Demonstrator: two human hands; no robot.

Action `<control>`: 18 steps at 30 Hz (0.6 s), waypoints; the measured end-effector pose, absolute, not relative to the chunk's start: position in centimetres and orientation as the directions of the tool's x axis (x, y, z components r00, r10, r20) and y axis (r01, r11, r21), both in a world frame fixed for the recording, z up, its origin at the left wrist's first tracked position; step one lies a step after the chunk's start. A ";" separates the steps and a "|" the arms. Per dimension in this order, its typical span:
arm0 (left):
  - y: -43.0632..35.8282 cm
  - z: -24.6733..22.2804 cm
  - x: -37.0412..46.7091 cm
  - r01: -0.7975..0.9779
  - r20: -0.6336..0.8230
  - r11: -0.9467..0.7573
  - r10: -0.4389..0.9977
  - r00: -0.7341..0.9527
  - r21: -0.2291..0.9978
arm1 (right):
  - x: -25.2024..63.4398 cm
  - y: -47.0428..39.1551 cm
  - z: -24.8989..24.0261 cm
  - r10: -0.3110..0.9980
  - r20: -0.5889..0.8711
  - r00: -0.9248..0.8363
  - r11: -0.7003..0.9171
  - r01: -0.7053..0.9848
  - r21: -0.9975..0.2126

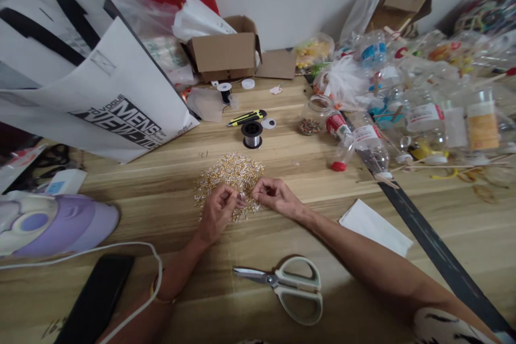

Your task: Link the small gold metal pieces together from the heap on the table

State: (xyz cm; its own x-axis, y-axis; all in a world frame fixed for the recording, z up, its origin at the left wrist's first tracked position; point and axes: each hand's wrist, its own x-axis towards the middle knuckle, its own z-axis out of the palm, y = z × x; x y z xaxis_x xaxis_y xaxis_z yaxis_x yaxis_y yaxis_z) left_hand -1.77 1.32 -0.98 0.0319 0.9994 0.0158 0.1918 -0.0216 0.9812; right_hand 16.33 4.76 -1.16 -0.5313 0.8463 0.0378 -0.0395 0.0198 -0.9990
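Observation:
A loose pile of small gold and silver pieces (231, 169) is spread on the wooden table (161, 204). Over its front edge, my left hand (219, 209) has its thumb and fingers pinched together; whatever lies between them is too small to name. Just to the right, my right hand (278, 196) is also closed in a pinch at the pile's edge, its contents too tiny to make out. A small gap separates the two hands. Behind the pile stands a black spool of silver wire (252, 135). Scissors with pale handles (286, 285) lie nearer to me.
At the left are a white paper bag (92, 86), a purple device (68, 223), a black phone (97, 298) and a white cable (121, 243). Behind lie a yellow-black cutter (245, 117) and a cardboard box (226, 54). Plastic bottles (371, 145) and folded white paper (374, 226) are at the right.

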 end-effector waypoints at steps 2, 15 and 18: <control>1.4 -1.1 -1.8 0.161 0.003 -0.007 1.000 0.029 0.987 | 16.3 4.8 -1.4 0.850 0.045 -0.525 0.029 -0.038 -0.999; 1.1 0.0 -1.7 0.052 -0.074 0.071 0.995 0.074 0.996 | 16.1 4.5 -1.9 0.844 0.048 -0.534 0.033 -0.038 -0.999; 1.1 -0.2 -1.9 0.026 -0.072 0.070 0.995 0.066 0.997 | 16.0 4.5 -1.9 0.851 0.026 -0.524 0.010 -0.034 -0.999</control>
State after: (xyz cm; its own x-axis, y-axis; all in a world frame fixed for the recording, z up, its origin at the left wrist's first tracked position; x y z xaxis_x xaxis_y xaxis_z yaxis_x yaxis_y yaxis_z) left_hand -1.86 1.12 -0.18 0.0661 0.9952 -0.0716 0.0264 0.0700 0.9972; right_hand 16.05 4.55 -1.93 -0.5241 0.8513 0.0263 -0.0344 0.0097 -0.9994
